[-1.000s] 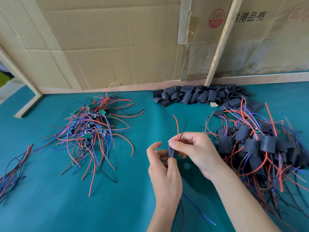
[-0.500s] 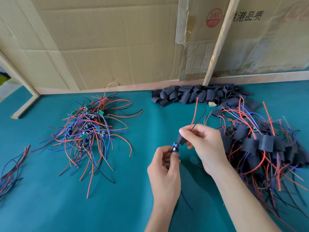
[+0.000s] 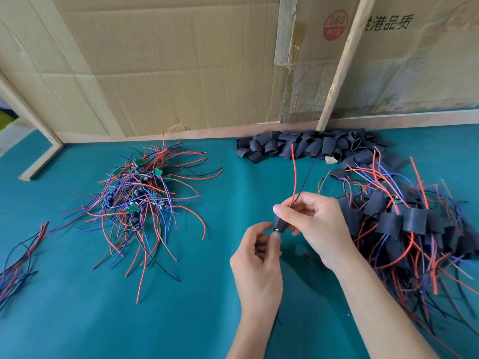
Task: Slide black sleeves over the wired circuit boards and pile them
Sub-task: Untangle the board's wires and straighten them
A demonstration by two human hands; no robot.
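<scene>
Black sleeve point(image 3: 280, 224) sits mid-table between the hands, now drawn nearly over the board: right hand point(image 3: 315, 224) pinches sleeve and wires point(image 3: 294, 174), left hand point(image 3: 259, 257) pinches the board's lower end. Almost ready for the finished pile point(image 3: 404, 224) at three o'clock.

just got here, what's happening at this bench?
A person is sleeving small wired circuit boards at a teal-covered table. The right hand pinches a black tubular sleeve with a red wire and a black wire sticking up from it. The left hand holds the board end at the sleeve's lower opening. A tangle of bare green boards with red and blue wires lies left, loose black sleeves at the back, the sleeved pile right.
</scene>
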